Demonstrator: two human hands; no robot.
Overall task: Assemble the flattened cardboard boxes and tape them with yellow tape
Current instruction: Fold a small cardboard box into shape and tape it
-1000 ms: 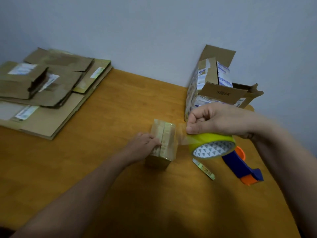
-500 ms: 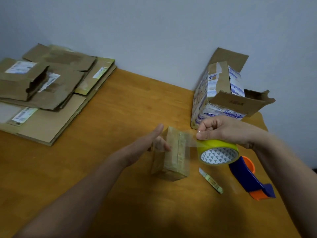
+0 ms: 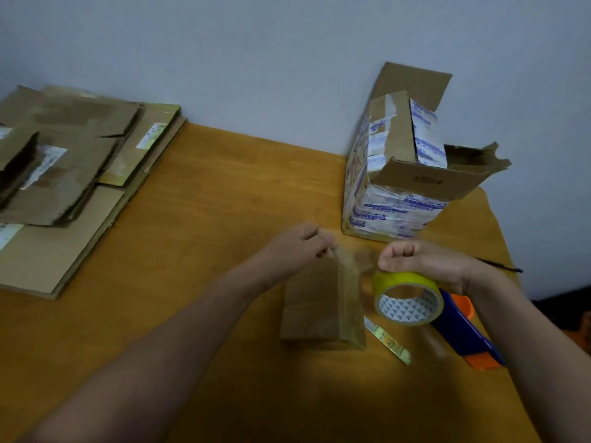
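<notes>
A small brown cardboard box [image 3: 315, 310] lies on the wooden table [image 3: 198, 219] in front of me, with a strip of yellowish tape along its right side. My left hand [image 3: 295, 247] pinches the stretched tape at the box's far end. My right hand [image 3: 415, 260] grips the roll of yellow tape [image 3: 407, 298] just right of the box, held a little above the table. A short length of clear tape spans between the two hands. A stack of flattened cardboard boxes [image 3: 67, 174] lies at the far left.
An opened cardboard box [image 3: 396, 167] wrapped in printed tape stands against the wall behind my hands. A blue and orange tape dispenser [image 3: 463, 334] lies right of the roll. A small yellow strip [image 3: 388, 342] lies by the small box. A black cable [image 3: 499, 266] crosses the right edge.
My left hand went from flat on the box's side to lifting off, then to pinching the tape at its far end. The right hand and roll stayed beside the box.
</notes>
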